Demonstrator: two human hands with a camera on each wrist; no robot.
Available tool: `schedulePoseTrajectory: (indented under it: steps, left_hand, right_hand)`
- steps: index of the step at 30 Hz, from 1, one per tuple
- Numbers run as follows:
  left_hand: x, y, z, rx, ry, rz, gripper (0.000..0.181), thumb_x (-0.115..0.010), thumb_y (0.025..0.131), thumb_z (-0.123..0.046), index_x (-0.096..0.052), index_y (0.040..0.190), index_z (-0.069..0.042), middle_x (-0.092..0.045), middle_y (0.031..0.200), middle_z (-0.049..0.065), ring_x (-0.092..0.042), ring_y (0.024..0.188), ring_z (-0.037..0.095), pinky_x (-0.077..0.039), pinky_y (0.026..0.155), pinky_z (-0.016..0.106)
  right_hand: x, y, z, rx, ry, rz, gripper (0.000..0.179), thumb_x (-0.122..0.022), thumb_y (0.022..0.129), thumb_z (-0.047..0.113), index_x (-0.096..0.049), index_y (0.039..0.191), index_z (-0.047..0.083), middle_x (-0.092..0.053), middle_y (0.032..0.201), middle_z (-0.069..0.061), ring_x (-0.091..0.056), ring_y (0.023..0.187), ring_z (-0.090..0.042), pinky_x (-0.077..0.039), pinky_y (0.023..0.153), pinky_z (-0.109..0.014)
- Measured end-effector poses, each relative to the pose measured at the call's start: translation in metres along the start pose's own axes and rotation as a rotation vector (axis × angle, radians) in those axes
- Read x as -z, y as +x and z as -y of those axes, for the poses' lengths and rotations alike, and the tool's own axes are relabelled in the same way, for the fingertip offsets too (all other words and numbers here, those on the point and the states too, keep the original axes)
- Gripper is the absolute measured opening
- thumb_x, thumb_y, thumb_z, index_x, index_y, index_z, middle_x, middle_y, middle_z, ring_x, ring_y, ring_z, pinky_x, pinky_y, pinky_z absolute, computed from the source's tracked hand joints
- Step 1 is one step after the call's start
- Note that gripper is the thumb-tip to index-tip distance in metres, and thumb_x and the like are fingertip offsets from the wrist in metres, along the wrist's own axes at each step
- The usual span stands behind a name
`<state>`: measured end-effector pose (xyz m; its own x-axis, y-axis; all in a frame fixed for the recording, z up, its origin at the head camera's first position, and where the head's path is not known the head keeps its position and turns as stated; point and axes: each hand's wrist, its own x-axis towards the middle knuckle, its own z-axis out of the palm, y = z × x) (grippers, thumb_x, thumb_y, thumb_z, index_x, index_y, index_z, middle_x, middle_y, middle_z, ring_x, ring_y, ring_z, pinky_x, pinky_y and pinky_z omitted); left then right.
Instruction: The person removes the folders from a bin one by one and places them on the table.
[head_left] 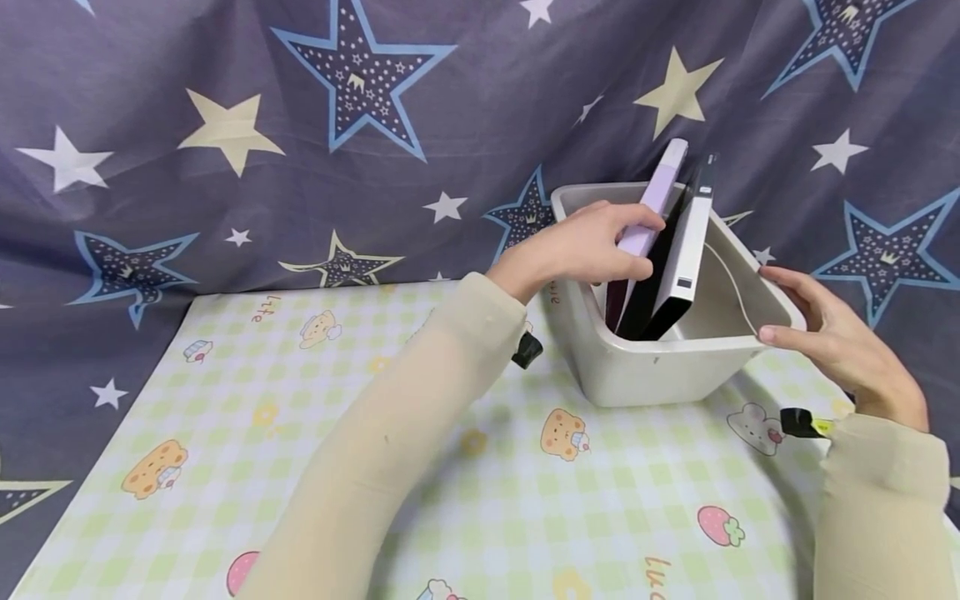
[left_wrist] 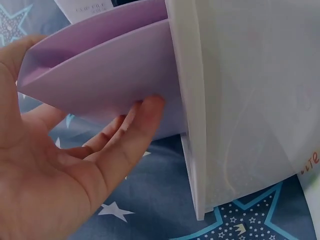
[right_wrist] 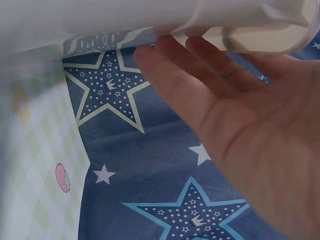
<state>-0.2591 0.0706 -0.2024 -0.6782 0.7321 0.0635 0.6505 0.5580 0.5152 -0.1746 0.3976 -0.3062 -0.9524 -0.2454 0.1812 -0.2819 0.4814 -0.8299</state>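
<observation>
A light-grey plastic bin [head_left: 660,375] stands at the right of the table, with file folders upright inside it. My left hand [head_left: 592,242] reaches over its left side and holds a purple file folder [head_left: 660,179]. In the left wrist view, the thumb and fingers of that hand [left_wrist: 65,155] lie on either side of the purple folder [left_wrist: 110,85]. Beside it leans a white and black folder [head_left: 686,242]; a dark maroon edge [head_left: 615,304] shows lower down. My right hand [head_left: 847,342] grips the bin's right rim, thumb at the front corner.
A pale checked cloth [head_left: 315,467] with cartoon prints covers the table. Right behind the bin hangs a dark star-patterned curtain [head_left: 480,108]. Black straps [head_left: 528,350] show at the wrists. A white folder printed "CLIP FILE" [left_wrist: 90,9] shows in the left wrist view.
</observation>
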Motion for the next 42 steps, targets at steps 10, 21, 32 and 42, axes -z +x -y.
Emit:
schedulePoseTrajectory:
  steps: [10, 21, 32, 42]
  left_hand:
    - [0.001, -0.001, 0.006, 0.015, -0.312, 0.163, 0.051, -0.056, 0.089, -0.016, -0.043, 0.138, -0.022, -0.043, 0.129, 0.006, -0.062, 0.088, 0.021, -0.057, 0.061, 0.035]
    - [-0.002, 0.0, 0.012, 0.024, -0.331, 0.096, 0.044, -0.06, 0.086, -0.015, -0.048, 0.128, -0.02, -0.047, 0.121, 0.007, -0.058, 0.09, 0.021, -0.056, 0.06, 0.034]
    - [0.0, 0.001, 0.014, 0.026, -0.3, 0.065, 0.04, -0.064, 0.079, -0.01, -0.05, 0.115, -0.017, -0.05, 0.11, 0.008, -0.056, 0.088, 0.02, -0.054, 0.061, 0.032]
    - [-0.005, 0.004, 0.009, 0.055, -0.096, -0.056, 0.033, -0.066, 0.08, -0.024, -0.054, 0.111, -0.023, -0.057, 0.109, -0.002, -0.055, 0.091, 0.015, -0.046, 0.068, 0.024]
  right_hand:
    - [0.0, 0.001, 0.001, 0.003, 0.002, 0.002, 0.076, -0.058, 0.087, -0.01, -0.024, 0.15, 0.013, -0.023, 0.152, -0.001, -0.018, 0.137, -0.006, -0.03, 0.094, -0.008]
    - [0.001, 0.003, 0.002, 0.014, -0.003, 0.0, 0.076, -0.059, 0.086, -0.01, -0.024, 0.15, 0.013, -0.024, 0.152, -0.001, -0.015, 0.139, -0.006, -0.028, 0.097, -0.007]
    - [0.001, 0.004, 0.001, -0.006, -0.009, 0.007, 0.076, -0.059, 0.087, -0.009, -0.023, 0.15, 0.014, -0.022, 0.154, -0.001, -0.016, 0.138, -0.005, -0.03, 0.093, -0.007]
    - [0.001, 0.001, 0.0, -0.02, -0.017, -0.007, 0.076, -0.06, 0.087, -0.008, -0.024, 0.151, 0.014, -0.023, 0.154, 0.001, -0.019, 0.137, -0.005, -0.031, 0.092, -0.007]
